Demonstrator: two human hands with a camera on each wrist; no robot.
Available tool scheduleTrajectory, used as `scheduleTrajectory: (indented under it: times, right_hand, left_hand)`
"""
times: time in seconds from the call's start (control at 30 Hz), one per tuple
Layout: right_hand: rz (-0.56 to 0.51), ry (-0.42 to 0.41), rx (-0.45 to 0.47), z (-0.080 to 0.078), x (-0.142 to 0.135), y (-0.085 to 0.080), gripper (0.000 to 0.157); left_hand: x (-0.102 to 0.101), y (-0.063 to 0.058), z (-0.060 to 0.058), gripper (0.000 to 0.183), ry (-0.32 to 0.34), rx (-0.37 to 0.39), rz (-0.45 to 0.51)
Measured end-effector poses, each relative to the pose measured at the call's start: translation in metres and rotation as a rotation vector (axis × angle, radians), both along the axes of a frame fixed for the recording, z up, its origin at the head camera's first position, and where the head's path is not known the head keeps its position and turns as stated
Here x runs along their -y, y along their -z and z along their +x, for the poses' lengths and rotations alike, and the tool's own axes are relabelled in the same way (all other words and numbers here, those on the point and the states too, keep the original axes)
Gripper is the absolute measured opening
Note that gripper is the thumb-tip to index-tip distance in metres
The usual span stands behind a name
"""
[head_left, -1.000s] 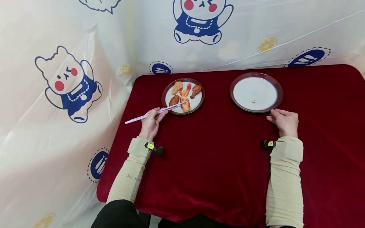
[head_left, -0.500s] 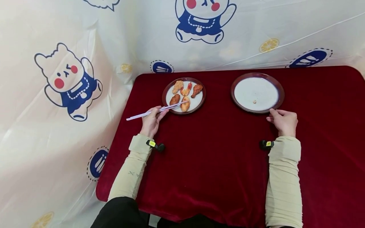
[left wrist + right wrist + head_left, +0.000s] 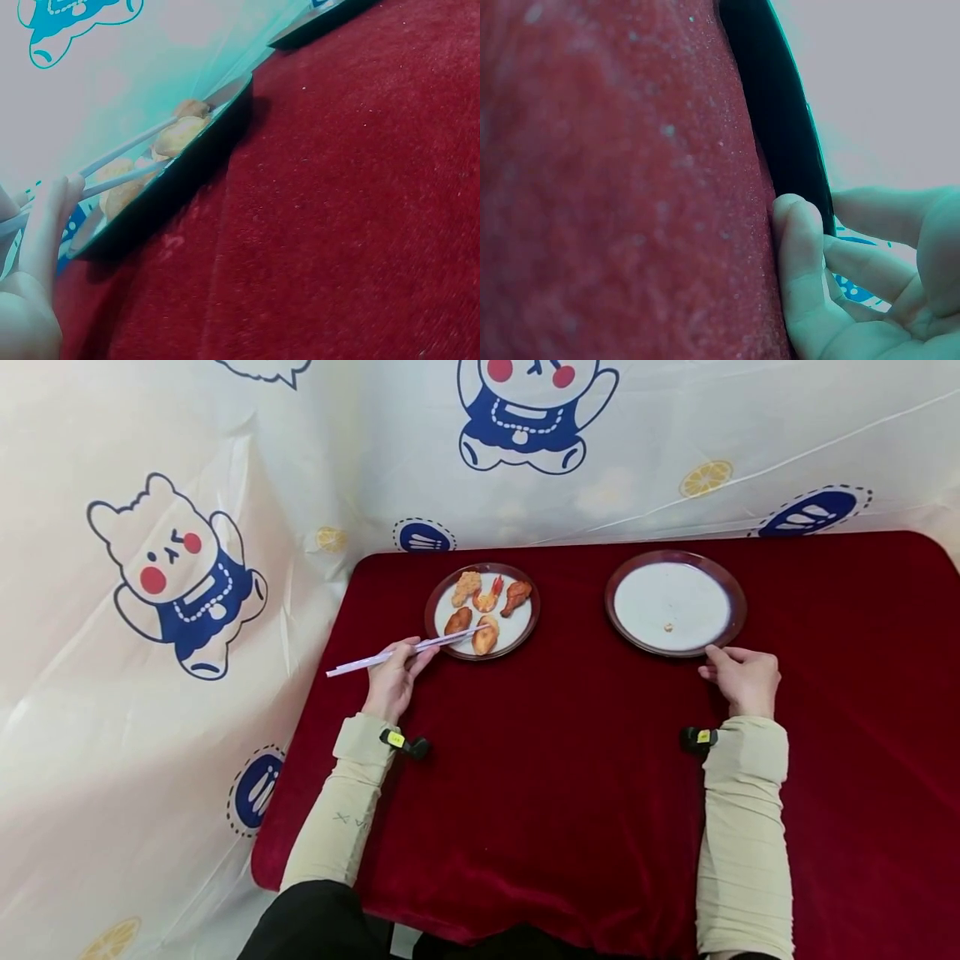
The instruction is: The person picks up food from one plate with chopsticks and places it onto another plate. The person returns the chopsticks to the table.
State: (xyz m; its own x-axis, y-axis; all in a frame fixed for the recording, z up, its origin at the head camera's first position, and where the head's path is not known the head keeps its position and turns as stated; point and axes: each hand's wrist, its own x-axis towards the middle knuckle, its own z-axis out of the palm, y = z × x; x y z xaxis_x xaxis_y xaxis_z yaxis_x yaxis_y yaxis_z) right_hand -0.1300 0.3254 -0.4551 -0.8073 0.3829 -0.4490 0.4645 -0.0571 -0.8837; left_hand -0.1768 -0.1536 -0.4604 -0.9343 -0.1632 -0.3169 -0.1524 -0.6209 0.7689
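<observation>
My left hand (image 3: 392,678) grips a pair of pale purple chopsticks (image 3: 354,666). Their far ends cross over a golden-brown food piece (image 3: 484,640) at the front of the smaller brown-rimmed plate (image 3: 534,610). In the left wrist view, the two chopsticks (image 3: 129,143) are spread, with a yellowish food piece (image 3: 180,136) between their far parts. On the right, a larger brown-rimmed plate (image 3: 671,593) bears one tiny crumb (image 3: 668,627). My right hand (image 3: 744,682) pinches its near rim; the right wrist view shows fingers (image 3: 801,247) at the plate's dark side (image 3: 780,112).
A brown oval piece (image 3: 457,621), a battered piece (image 3: 467,587), a shrimp (image 3: 487,597) and a drumstick (image 3: 516,597) share the smaller plate. Dark red cloth (image 3: 555,760) covers the table. A white printed curtain (image 3: 360,443) hangs behind and to the left.
</observation>
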Motion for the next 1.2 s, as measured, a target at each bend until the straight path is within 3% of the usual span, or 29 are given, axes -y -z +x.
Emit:
scheduleTrajectory:
  times: [0.23, 0.47, 0.77, 0.97, 1.1, 1.2]
  right_hand:
    - [0.002, -0.007, -0.002, -0.001, 0.000, 0.001, 0.038]
    - [0.013, -0.009, 0.008, -0.002, -0.001, 0.001, 0.046]
    - [0.004, 0.000, 0.007, -0.002, -0.002, 0.003, 0.040]
    - [0.033, 0.000, 0.019, -0.003, -0.003, 0.002, 0.037]
    - [0.015, 0.002, 0.010, -0.002, -0.003, 0.002, 0.035]
    - [0.009, -0.005, 0.001, -0.001, -0.002, 0.002, 0.036]
  left_hand:
    - [0.004, -0.016, 0.005, 0.019, 0.029, -0.096, -0.122]
    - [0.008, -0.029, 0.010, 0.023, 0.076, -0.163, -0.313]
    - [0.007, -0.039, 0.013, 0.022, 0.081, -0.155, -0.357]
    - [-0.004, -0.049, 0.016, 0.022, 0.104, -0.232, -0.375]
    - [-0.026, -0.053, 0.025, 0.021, 0.146, -0.306, -0.512]
    - [-0.046, -0.054, 0.036, 0.022, 0.176, -0.410, -0.744]
